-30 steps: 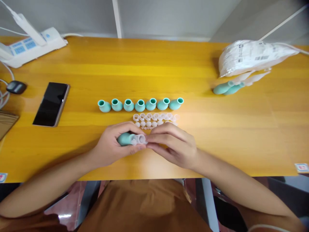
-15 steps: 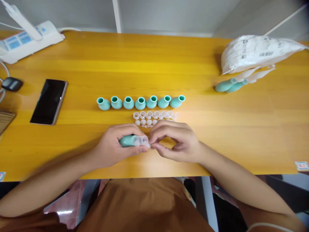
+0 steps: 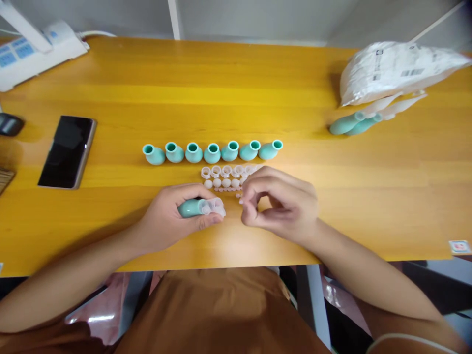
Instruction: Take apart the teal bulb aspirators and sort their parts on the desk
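My left hand [image 3: 173, 219] is wrapped round a teal bulb [image 3: 190, 208] lying on its side, a clear plastic cap [image 3: 215, 207] on its mouth pointing right. My right hand [image 3: 282, 201] hovers just right of the cap, apart from it, thumb and forefinger pinched; whether anything small sits between them I cannot make out. Just beyond my hands lie rows of small clear rings and caps [image 3: 224, 177]. Behind those stands a line of several teal bulbs [image 3: 212, 152] with open mouths.
The yellow wooden table [image 3: 236, 88] carries a black phone [image 3: 66, 151] at the left, a white device [image 3: 33, 49] at the far left corner, and a white plastic bag [image 3: 398, 69] at the far right with two teal bulbs [image 3: 352, 124] beside it.
My right hand has drawn back to the right, away from the clear cap it was touching. The left hand keeps its hold on the bulb.
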`<state>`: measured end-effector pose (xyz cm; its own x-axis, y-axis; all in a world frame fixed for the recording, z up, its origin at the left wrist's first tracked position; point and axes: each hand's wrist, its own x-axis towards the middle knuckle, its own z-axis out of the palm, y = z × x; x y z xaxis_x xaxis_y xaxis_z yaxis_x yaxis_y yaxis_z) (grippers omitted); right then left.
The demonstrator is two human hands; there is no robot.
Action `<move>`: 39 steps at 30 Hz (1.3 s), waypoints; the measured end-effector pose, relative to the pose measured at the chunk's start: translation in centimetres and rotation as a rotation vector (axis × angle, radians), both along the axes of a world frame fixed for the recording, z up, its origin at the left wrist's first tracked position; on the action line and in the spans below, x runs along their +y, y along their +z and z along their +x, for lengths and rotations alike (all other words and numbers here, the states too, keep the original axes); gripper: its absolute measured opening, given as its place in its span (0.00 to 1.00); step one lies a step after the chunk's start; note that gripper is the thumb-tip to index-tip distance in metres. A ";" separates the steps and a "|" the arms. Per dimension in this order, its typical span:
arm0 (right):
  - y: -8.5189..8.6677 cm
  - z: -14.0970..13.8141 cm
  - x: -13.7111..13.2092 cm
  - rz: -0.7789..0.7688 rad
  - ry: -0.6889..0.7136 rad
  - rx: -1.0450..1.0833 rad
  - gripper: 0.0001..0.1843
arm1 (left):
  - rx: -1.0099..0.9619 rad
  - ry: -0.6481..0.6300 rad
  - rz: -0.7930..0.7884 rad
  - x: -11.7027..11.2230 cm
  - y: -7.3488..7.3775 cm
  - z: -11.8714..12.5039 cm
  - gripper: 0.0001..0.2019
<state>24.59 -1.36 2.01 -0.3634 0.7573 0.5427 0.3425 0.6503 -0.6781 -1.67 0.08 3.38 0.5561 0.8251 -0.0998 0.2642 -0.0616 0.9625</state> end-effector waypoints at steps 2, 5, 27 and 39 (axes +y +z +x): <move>0.4 0.9 0.6 0.053 -0.002 -0.160 0.06 | -0.002 0.014 0.011 0.0 0.0 -0.1 0.07; 0.6 1.8 1.3 0.214 0.069 -0.540 0.08 | 0.013 0.012 0.079 0.0 -0.2 0.0 0.05; -0.2 0.1 -0.3 -0.067 0.257 -0.157 0.16 | 0.082 0.010 0.120 -0.3 -1.0 -0.3 0.10; 3.5 5.1 2.2 -0.303 0.101 0.189 0.09 | 0.005 -0.099 0.141 -0.2 -0.6 -0.2 0.10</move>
